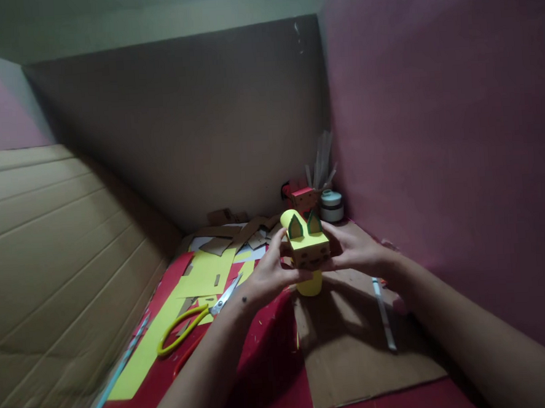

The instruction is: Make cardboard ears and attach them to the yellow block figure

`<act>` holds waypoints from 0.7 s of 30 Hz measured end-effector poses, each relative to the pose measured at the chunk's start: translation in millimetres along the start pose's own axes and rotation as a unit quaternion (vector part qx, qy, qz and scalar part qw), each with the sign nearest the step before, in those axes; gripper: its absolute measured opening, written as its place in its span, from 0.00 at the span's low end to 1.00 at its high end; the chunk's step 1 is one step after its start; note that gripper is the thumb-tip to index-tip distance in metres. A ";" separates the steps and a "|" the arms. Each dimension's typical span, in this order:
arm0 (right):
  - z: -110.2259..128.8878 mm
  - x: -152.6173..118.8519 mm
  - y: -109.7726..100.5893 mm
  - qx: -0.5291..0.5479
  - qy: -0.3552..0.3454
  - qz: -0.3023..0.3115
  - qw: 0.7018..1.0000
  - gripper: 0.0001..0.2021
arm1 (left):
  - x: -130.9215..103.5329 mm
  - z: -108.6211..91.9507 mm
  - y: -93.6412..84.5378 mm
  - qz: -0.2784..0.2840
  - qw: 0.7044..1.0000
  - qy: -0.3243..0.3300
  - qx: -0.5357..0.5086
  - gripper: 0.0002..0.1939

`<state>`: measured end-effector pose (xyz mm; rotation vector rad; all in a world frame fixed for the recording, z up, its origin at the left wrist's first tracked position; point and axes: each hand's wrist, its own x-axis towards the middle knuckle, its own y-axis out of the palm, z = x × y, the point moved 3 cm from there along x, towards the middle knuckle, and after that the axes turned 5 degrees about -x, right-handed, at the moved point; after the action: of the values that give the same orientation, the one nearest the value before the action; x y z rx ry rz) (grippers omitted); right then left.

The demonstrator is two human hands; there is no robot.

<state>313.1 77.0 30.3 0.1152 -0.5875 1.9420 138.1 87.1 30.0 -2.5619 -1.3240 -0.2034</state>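
A small cardboard animal figure point(309, 254) with a yellow paper top and two pointed, green-edged ears is held between my two hands. My left hand point(276, 265) grips its left side, thumb along the front lower edge. On the opposite side, my right hand point(351, 248) is closed on it with fingers at the side and bottom. Beneath the box-shaped head shows a yellow paper cylinder point(309, 286), over the cardboard sheet point(356, 371). Another yellow rounded part point(290, 218) shows behind the ears. The far sides of the figure are hidden.
Yellow-handled scissors point(183, 329) lie left among yellow paper point(207, 272) and cardboard scraps on a red surface. A striped straw point(120, 367) lies far left; a white stick point(383, 314) lies right. Behind stand a red-topped box point(303, 199) and a lidded jar point(332, 208). Walls enclose the area.
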 end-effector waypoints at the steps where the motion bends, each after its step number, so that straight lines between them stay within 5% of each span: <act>1: -0.4 0.7 1.8 0.018 0.001 0.008 1.000 0.39 | 0.8 0.5 -0.4 -0.011 1.000 0.005 -0.002 0.41; 14: -17.6 4.7 10.5 0.072 0.062 -0.056 0.994 0.43 | 6.2 16.2 -8.8 -0.065 0.998 0.020 0.015 0.37; 18: -19.2 4.1 16.1 0.045 0.081 -0.019 0.995 0.27 | 2.7 19.3 -8.2 -0.047 0.998 0.008 0.052 0.21; 21: -22.5 4.1 19.3 0.018 0.089 0.000 0.996 0.16 | 1.7 25.5 -10.1 -0.036 0.996 -0.001 0.083 0.18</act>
<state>298.3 84.2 5.3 -0.0363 -0.4346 1.9382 131.0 101.2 7.5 -2.3800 -1.3750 -0.0992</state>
